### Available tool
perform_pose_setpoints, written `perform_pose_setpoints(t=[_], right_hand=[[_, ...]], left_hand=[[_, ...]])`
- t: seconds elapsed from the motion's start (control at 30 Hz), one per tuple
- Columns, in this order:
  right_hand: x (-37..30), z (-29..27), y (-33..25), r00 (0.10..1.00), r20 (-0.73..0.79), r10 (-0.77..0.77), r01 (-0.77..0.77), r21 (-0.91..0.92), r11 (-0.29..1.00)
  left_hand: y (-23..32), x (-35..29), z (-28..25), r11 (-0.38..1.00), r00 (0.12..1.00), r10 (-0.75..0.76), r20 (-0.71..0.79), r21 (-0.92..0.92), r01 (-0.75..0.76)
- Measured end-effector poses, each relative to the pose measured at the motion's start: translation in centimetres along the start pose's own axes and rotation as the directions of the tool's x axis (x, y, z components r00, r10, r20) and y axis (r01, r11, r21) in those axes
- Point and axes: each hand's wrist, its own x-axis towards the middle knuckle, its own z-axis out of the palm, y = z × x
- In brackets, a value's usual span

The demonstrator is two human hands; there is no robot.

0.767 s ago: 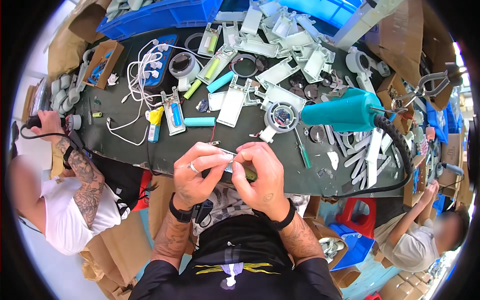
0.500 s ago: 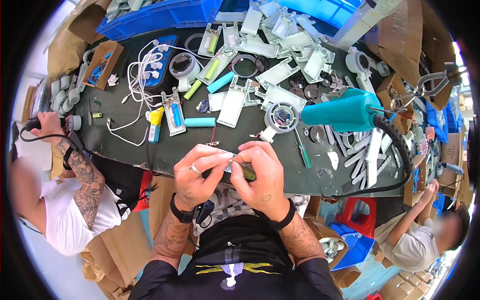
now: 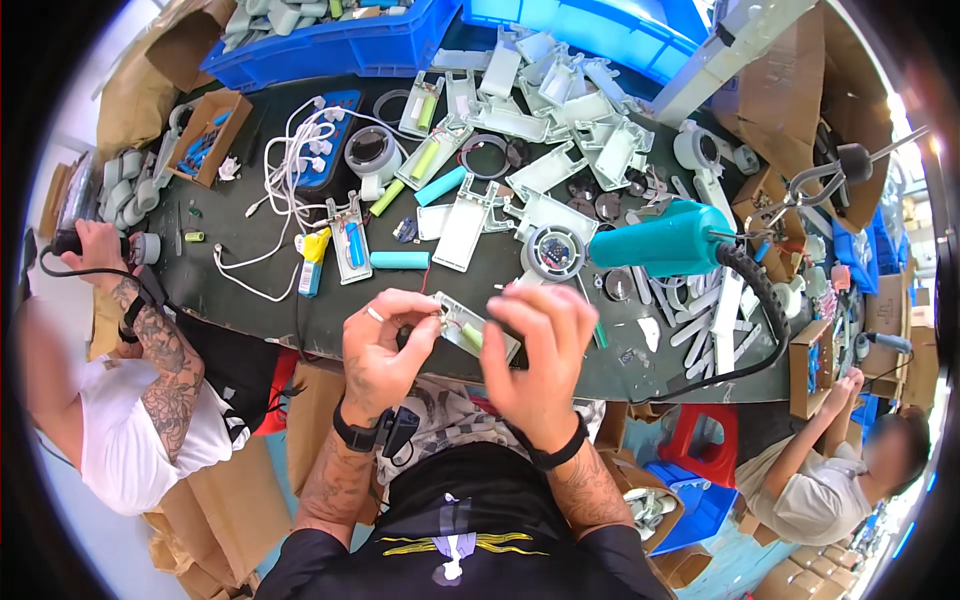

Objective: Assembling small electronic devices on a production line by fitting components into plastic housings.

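One co-worker's hand [image 3: 97,250] at the far left, around a dark tool [image 3: 68,243]; next, a small cardboard box [image 3: 228,150] of blue pieces, then tangled white cables [image 3: 300,145] on the dark table [image 3: 620,372]. Near the middle, the left hand [image 3: 380,345], thumb and fingertips close together at the left end of a pale case [image 3: 462,312]; impossible to say if clamped on it. In the case, a green battery [image 3: 473,336] beside thin wires. Around the case's right end, the right hand [image 3: 540,345], blurred, thumb and fingers apart. Farther off, a round fan [image 3: 555,252], then a teal tool [image 3: 655,240] and white strips [image 3: 706,300].
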Motion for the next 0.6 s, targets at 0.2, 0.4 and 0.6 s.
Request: perform_pose_setpoints(t=[0.2,0.4,0.6], right_hand=[[0.6,0.9,2.1,1.000,0.027,0.007,-0.001,-0.199,0.980],[0.5,0.4,2.1,0.999,0.018,-0.043,0.045,-0.108,0.993],[0.3,0.5,1.9,0.995,0.074,-0.062,0.067,-0.066,0.996]], left_hand=[[1.3,0.8,0.3,0.998,0.998,-0.061,0.021,0.008,0.061],[1.2,1.4,-0.1,0.994,0.990,-0.077,0.121,-0.066,0.085],[0.9,1.2,-0.2,0.991,0.991,-0.086,0.101,-0.096,0.096]])
